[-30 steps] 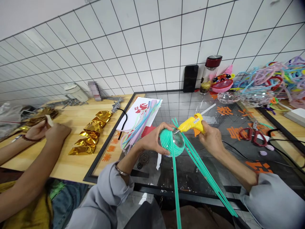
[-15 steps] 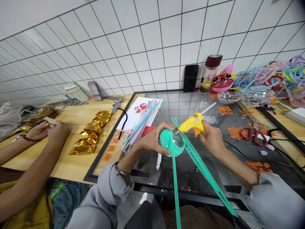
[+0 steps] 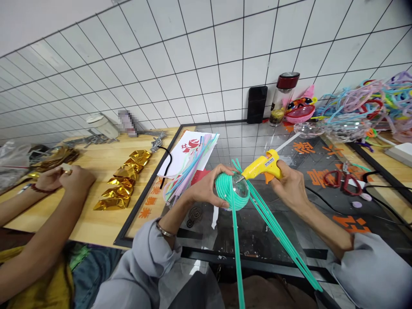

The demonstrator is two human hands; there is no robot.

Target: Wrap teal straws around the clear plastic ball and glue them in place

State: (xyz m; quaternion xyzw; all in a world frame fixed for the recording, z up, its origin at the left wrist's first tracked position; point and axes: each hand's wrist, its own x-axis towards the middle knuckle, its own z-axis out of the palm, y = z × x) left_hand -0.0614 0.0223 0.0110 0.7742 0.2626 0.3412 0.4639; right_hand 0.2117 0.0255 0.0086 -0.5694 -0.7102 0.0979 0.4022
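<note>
My left hand (image 3: 206, 189) is wrapped round a clear ball (image 3: 232, 192) partly wound with teal tubing. Several loose teal tube ends (image 3: 270, 227) trail from it down toward me. My right hand (image 3: 289, 186) grips a yellow glue gun (image 3: 264, 165), whose nozzle touches the top of the ball. Both hands hover above a dark glass tabletop (image 3: 257, 231).
A co-worker's two hands (image 3: 64, 178) at left hold a small piece over the wooden table, beside gold foil pieces (image 3: 124, 180). A bundle of pastel tubes (image 3: 189, 165) lies on white paper. A jar (image 3: 281, 98), phone (image 3: 256, 104), clear bowls and a heap of coloured tubing (image 3: 370, 103) stand at back right.
The glue gun has tilted and shifted slightly up and right, its nozzle staying at the ball. The co-worker's hands moved a little.
</note>
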